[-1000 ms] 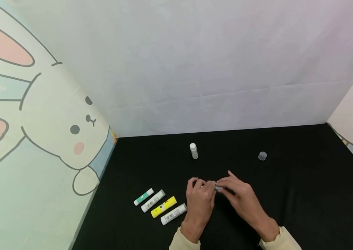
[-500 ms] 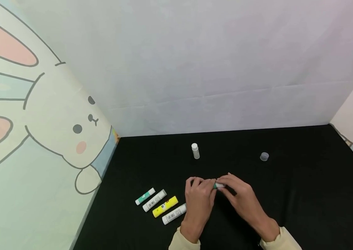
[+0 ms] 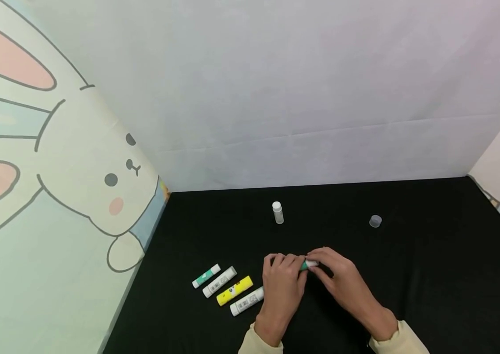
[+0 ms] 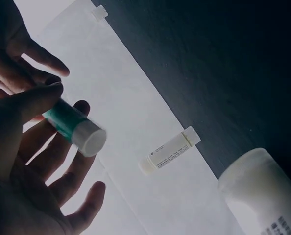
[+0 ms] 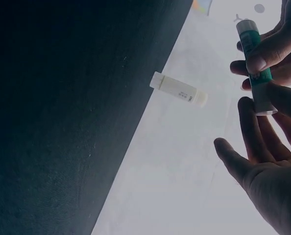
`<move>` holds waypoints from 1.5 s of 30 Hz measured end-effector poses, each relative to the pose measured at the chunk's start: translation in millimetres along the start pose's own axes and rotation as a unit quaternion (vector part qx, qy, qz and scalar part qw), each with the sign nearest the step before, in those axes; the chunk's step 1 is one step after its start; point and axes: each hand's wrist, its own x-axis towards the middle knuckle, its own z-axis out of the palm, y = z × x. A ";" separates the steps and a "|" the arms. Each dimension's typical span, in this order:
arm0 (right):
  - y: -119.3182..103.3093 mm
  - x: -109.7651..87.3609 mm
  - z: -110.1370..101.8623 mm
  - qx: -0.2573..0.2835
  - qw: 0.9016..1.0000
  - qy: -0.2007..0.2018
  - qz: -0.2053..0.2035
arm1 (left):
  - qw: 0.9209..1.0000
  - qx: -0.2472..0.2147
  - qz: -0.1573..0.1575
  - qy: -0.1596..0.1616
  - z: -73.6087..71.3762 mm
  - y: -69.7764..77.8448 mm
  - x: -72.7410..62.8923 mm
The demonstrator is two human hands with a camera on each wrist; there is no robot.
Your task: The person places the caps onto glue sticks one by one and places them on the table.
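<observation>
Between both hands lies a green glue stick with white ends, clearest in the wrist views. My left hand grips its green body between thumb and fingers. At the other end, the fingertips of my right hand pinch the white end; the wrist views do not show whether this end is a separate cap. In the left wrist view the opposite white end points away from the left palm. The left hand partly hides a white glue stick lying beside it.
Left of the hands lie a green-and-white glue stick, a white one and a yellow one in a slanted row. Farther back a white glue stick stands upright. A small translucent cap sits at the back right of the black table.
Slightly more of the green glue stick shows between the hands than one second ago. Both hands keep nearly the same place; the head view has shifted a little.
</observation>
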 end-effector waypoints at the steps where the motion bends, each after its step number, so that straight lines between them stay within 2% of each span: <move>1: 0.3 -0.4 0.5 0.000 1.000 -0.003 0.001 | 1.000 0.001 -0.002 -0.004 -0.5 0.1 -0.6; 14: -1.0 -3.1 3.5 0.003 0.999 -0.052 0.011 | 0.997 0.011 -0.039 -0.072 -7.9 -1.2 -14.5; 18: -1.8 -3.2 2.4 -0.007 0.998 -0.055 0.021 | 0.994 0.011 -0.051 -0.093 -9.7 -4.5 -20.4; 26: -1.2 -2.7 -0.1 -0.025 0.998 -0.052 0.034 | 0.993 0.022 -0.061 -0.102 -12.3 -12.6 -32.2; 35: -1.8 -3.4 -0.9 -0.026 0.998 -0.053 0.032 | 0.986 0.022 -0.083 -0.143 -17.9 -16.6 -36.8; 45: 2.6 -5.9 -5.0 -0.043 0.997 -0.056 0.040 | 0.984 0.041 -0.082 -0.151 -26.2 -19.6 -46.5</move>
